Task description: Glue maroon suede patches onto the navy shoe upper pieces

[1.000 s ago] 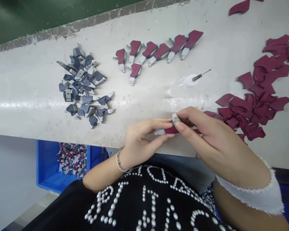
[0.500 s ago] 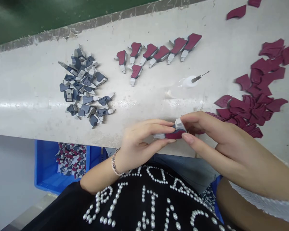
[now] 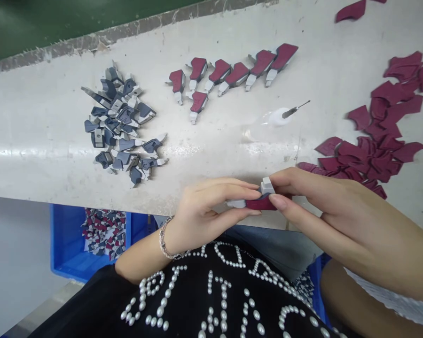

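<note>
Between my two hands, just above the near edge of the table, is a small plastic part (image 3: 261, 203) with a dark red face, a dark blue-grey body and light grey ends. My left hand (image 3: 211, 206) pinches its left side between thumb and fingers. On its right side, the thumb and fingertips of my right hand (image 3: 313, 211) close on it. Several dark red plastic pieces (image 3: 352, 157) lie just beyond my right hand. Farther back stands a row of red-faced parts (image 3: 219, 71). A pile of blue-grey and light grey parts (image 3: 121, 124) sits to the left.
A small clear bottle with a thin needle tip (image 3: 280, 116) is on the table (image 3: 204, 152) behind my hands. Below the table's near edge, a blue bin (image 3: 68, 265) holds several mixed parts. Another blue bin (image 3: 317, 286) shows partly by my right arm.
Both hands and the held part have shifted slightly right and down in the picture, with the grip about the same. The parts on the table appear moved only by a small camera shift.
</note>
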`<state>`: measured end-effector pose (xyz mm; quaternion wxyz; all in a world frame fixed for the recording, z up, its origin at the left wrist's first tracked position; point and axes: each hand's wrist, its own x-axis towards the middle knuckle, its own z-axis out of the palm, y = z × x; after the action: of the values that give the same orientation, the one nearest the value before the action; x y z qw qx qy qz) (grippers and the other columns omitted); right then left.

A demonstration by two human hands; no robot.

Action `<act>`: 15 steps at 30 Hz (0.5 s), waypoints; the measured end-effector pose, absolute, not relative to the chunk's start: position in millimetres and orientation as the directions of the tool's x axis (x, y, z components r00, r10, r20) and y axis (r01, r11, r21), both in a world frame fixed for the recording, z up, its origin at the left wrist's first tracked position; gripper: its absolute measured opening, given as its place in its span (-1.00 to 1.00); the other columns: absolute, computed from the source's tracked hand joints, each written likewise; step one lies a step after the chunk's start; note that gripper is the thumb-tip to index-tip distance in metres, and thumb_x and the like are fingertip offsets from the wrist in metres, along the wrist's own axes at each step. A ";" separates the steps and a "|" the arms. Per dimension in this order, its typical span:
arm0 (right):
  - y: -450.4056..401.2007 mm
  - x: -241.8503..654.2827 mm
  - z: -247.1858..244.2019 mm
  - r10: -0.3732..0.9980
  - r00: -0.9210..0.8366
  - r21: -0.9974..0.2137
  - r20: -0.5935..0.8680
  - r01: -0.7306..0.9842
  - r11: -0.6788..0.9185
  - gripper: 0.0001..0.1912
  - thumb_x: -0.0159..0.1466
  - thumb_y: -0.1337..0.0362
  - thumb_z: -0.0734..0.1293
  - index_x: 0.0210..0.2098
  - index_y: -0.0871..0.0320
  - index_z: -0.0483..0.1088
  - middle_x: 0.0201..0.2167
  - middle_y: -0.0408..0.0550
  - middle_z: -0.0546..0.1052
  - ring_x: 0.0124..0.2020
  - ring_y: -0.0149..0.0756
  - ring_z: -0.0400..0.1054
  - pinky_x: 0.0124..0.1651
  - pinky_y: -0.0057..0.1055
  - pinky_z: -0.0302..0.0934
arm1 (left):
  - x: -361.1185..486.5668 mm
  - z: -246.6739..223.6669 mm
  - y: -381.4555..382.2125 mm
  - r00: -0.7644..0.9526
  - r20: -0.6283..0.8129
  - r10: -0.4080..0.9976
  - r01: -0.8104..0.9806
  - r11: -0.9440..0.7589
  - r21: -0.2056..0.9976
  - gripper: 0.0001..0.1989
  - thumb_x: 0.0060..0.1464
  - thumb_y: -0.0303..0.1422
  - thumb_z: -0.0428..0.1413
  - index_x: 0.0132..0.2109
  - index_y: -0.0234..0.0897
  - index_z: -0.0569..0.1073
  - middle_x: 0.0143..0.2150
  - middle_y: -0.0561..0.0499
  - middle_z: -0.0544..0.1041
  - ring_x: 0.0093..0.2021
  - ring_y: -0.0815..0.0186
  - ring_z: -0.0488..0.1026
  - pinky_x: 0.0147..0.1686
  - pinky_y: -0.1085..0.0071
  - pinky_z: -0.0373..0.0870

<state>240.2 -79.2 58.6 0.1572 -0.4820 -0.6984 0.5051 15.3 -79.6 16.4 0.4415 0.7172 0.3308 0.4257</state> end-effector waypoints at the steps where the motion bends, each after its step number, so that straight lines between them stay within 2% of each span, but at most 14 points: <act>1: -78.8 240.4 59.5 0.829 -0.489 -0.857 -0.273 0.515 0.022 -0.71 0.48 0.05 0.17 -0.31 0.03 0.32 -0.37 -0.09 0.52 -0.44 -0.27 0.39 -0.44 -0.28 0.18 | 15.2 16.8 -79.4 0.421 0.318 0.850 0.098 -0.390 0.915 -0.67 0.09 -0.48 0.35 0.02 -0.24 0.60 -0.09 -0.07 0.72 -0.06 0.27 0.69 -0.04 0.42 0.69; 4: -76.2 240.3 62.8 0.818 -0.495 -0.856 -0.294 0.517 0.006 -0.69 0.47 0.05 0.16 -0.32 0.03 0.33 -0.37 -0.06 0.53 -0.42 -0.23 0.41 -0.43 -0.27 0.22 | 14.9 18.2 -79.0 0.424 0.305 0.852 0.102 -0.380 0.919 -0.66 0.10 -0.47 0.35 0.04 -0.20 0.60 -0.08 -0.05 0.72 -0.06 0.26 0.69 -0.04 0.40 0.70; 11: -76.9 237.7 60.1 0.837 -0.493 -0.859 -0.237 0.509 0.056 -0.70 0.48 0.10 0.16 -0.36 0.04 0.25 -0.41 -0.14 0.51 -0.51 -0.34 0.33 -0.47 -0.29 0.14 | 14.7 18.0 -79.5 0.431 0.310 0.847 0.104 -0.388 0.916 -0.66 0.10 -0.50 0.34 0.04 -0.22 0.60 -0.07 -0.07 0.72 -0.06 0.27 0.69 -0.03 0.42 0.69; 15: -77.4 234.5 60.4 0.854 -0.447 -0.831 -0.267 0.555 0.031 -0.69 0.47 0.09 0.16 -0.37 0.04 0.28 -0.52 -0.17 0.42 -0.58 -0.36 0.25 -0.51 -0.29 0.09 | 15.7 17.3 -81.3 0.415 0.343 0.843 0.109 -0.421 0.901 -0.63 0.10 -0.52 0.33 0.06 -0.23 0.60 -0.05 -0.08 0.71 -0.05 0.27 0.69 -0.02 0.43 0.69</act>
<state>234.5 -77.4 60.4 0.1549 -0.5023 -0.7013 0.4816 15.7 -81.3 17.3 0.4266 0.7249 0.3281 0.4299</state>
